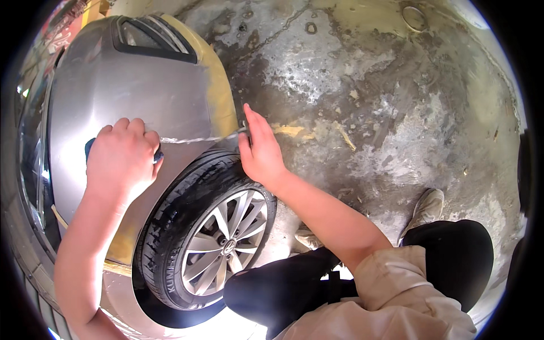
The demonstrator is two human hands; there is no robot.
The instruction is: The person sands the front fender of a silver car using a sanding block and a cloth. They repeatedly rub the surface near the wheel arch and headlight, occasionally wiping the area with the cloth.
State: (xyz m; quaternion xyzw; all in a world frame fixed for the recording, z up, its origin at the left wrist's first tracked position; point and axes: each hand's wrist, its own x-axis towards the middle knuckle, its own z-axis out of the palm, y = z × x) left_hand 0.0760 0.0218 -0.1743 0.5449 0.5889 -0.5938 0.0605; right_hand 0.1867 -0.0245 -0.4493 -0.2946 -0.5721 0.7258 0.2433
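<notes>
My left hand (123,157) is closed over a dark blue thing (89,149) on the silver-grey car fender (136,105); little more than the thing's ends show, so I cannot tell its kind. My right hand (262,148) is at the fender's edge above the wheel, its fingers stretched out and the thumb apart. A thin, clear, glistening streak (190,139) crosses the panel between the hands. It looks like water. Something small and grey shows beside my right fingertips, too small to make out. Dull yellow patches (221,93) run along the panel's edge.
Below the hands is a black tire (153,249) with a silver spoked rim (228,246). A black-framed small window (153,38) lies farther along the car. Stained concrete floor (351,113) spreads to the right, with my shoe (428,207) and dark-trousered legs at lower right.
</notes>
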